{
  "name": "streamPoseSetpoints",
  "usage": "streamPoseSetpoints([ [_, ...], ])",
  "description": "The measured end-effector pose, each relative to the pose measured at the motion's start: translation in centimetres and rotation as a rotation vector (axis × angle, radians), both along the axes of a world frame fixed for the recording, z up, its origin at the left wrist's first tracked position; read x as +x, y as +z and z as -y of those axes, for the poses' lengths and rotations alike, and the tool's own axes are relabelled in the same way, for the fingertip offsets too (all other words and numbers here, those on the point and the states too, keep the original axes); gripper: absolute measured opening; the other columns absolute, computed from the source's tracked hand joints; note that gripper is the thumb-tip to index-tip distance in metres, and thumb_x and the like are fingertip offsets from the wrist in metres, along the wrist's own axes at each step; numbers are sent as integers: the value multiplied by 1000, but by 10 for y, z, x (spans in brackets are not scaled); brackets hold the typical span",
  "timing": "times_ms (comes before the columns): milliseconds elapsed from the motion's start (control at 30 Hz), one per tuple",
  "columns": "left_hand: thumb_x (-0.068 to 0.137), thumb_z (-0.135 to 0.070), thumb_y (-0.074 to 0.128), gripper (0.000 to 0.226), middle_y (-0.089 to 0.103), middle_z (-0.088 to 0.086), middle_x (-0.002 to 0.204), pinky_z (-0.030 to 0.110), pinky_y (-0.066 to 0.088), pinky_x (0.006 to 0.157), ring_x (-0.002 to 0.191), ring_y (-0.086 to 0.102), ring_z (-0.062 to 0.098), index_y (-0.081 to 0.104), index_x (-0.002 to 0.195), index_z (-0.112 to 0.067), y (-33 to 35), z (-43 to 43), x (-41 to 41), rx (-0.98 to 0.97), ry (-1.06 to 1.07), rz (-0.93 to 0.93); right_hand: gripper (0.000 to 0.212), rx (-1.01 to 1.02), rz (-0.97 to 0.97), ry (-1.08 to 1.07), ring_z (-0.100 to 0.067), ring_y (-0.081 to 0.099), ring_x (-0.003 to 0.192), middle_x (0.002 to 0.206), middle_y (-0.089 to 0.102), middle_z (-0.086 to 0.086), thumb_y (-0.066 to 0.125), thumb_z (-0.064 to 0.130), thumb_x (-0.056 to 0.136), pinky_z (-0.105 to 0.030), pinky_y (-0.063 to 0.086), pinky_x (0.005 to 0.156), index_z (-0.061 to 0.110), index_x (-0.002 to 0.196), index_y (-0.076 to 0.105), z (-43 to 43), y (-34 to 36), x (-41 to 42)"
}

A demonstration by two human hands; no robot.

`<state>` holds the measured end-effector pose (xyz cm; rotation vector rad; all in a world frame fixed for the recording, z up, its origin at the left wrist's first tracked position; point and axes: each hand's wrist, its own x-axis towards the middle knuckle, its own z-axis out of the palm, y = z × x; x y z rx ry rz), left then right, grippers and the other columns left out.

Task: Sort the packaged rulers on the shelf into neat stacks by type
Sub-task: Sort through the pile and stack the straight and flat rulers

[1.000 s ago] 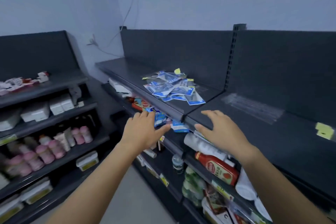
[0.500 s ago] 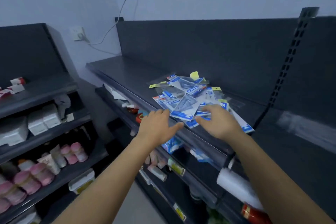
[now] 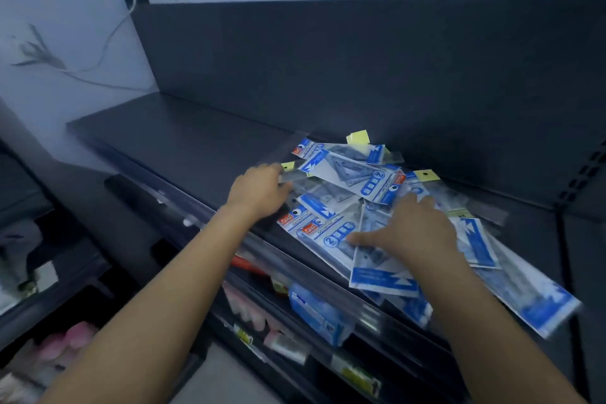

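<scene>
A loose pile of packaged rulers [image 3: 347, 174] lies on the dark top shelf [image 3: 183, 147]. Most are blue-and-white set-square packets; a few are long clear packets with yellow tags [image 3: 425, 175]. My left hand [image 3: 259, 190] is at the pile's left edge, fingertips touching the end of a clear yellow-tagged packet. My right hand [image 3: 413, 226] lies flat on the middle of the pile, thumb spread left over a blue packet. One long packet [image 3: 537, 298] sticks out past the shelf's front edge on the right.
The shelf's dark back panel [image 3: 360, 75] rises right behind the pile. The shelf surface to the left of the pile is bare. Lower shelves hold a blue pack [image 3: 314, 308] and pink bottles [image 3: 65, 344]. A cable [image 3: 108, 43] hangs on the wall.
I have come closer to the shelf. Both hands moved forward from the front edge onto the pile, the left to its left side, the right flat on the middle.
</scene>
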<state>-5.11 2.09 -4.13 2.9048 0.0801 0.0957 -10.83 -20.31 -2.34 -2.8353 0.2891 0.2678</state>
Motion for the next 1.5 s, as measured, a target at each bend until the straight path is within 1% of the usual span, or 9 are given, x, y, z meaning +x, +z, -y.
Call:
streamPoseSetpoints([
  [267,90,-43,60,32,61,8,114,38,46,89,105,56,27,59,108,-16,-15,-22,85,-55,-343,-69,96,90,163,-184,-33,52,113,140,32,-16,86,46,60,-30,39,80,8,133,37,-36,-3,0],
  [467,77,-36,79,34,53,-5,89,24,36,58,80,50,13,58,96,-16,-4,-42,116,-282,-500,-213,88,296,423,-381,-27,47,120,142,34,-11,87,22,64,-22,33,84,9,138,43,-52,0,-2],
  [700,81,-24,71,10,67,0,91,28,47,72,86,62,18,67,81,-15,12,-72,133,-359,-474,-91,44,233,574,-546,-17,46,92,126,44,-14,87,24,63,-21,32,78,-5,85,62,-54,-3,-16],
  [800,83,-22,71,6,69,2,97,32,51,80,93,64,21,67,84,-17,27,-90,137,-407,-426,-42,51,187,589,-566,-15,37,63,75,48,-7,85,29,67,-28,22,53,7,55,40,-50,-4,-14],
  [967,87,-17,67,10,69,1,96,23,45,68,88,63,15,68,96,-14,61,-95,114,-593,-478,24,39,333,545,-503,-31,61,85,91,69,-13,74,38,79,-31,39,66,3,94,71,-41,2,-17],
  [1100,87,-7,67,14,71,11,96,27,51,63,73,60,15,68,100,-13,80,-68,82,-718,-539,-41,35,356,497,-443,-11,46,56,62,51,4,67,39,85,-24,33,56,12,107,71,-20,11,-28],
  [1233,86,-7,68,10,71,13,92,31,50,66,70,60,17,68,92,-14,86,-23,55,-721,-602,-79,51,609,550,-440,-13,62,76,99,68,-3,75,23,80,-23,44,69,20,128,59,13,19,-50],
  [1400,86,-4,66,8,66,4,73,12,44,50,59,58,11,68,94,-8,80,47,17,-724,-676,-151,75,999,406,-512,-21,63,67,90,69,-11,68,-1,83,-35,54,61,23,145,33,57,17,-84],
  [1500,88,-3,62,8,63,6,73,11,43,49,51,57,4,65,94,-7,71,87,1,-705,-729,-171,84,942,410,-472,-17,65,78,98,69,-1,59,-13,83,-29,52,59,28,148,25,85,8,-101],
])
